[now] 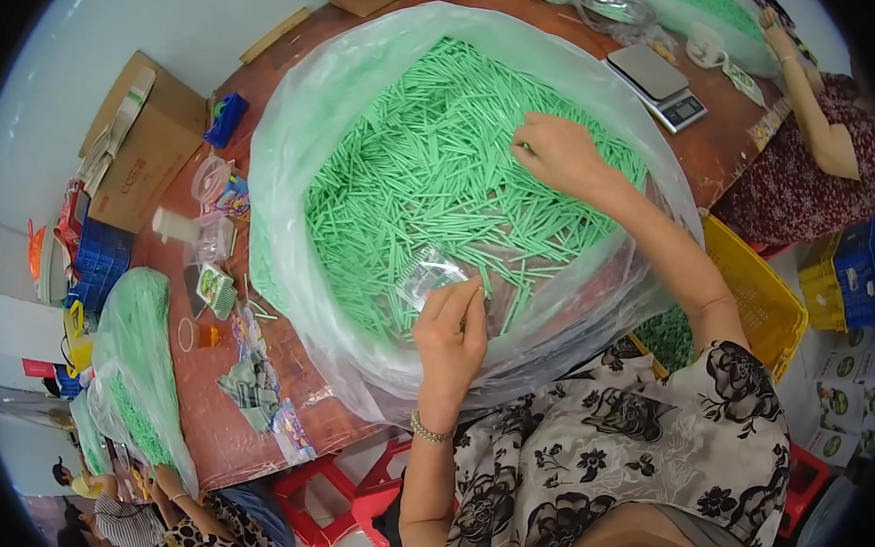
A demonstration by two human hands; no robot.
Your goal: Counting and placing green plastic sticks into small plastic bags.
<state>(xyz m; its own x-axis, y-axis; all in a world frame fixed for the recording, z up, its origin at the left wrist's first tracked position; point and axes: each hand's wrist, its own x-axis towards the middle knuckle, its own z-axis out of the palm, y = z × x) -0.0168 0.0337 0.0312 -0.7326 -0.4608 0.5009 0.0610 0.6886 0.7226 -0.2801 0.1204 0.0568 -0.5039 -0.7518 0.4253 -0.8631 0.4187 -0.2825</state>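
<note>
A large clear plastic bag (459,18) stands on the table with its mouth spread wide. Loose thin green sticks (430,146) fill it in a heap. My left hand (452,333) is over the near side of the bag and pinches a small clear plastic packet (430,274). The packet has some green on it; what is inside is hard to make out. My right hand (558,153) is above the heap on the right, its fingers curled. Whether any stick is between those fingers is hidden.
A digital scale (655,83) and a metal bowl (614,5) stand at the back right. On the left are a tape dispenser (226,121), a filled packet (217,291), an orange cup (199,335) and a cardboard box (148,148). A yellow crate (758,291) is at right. Other people sit on both sides.
</note>
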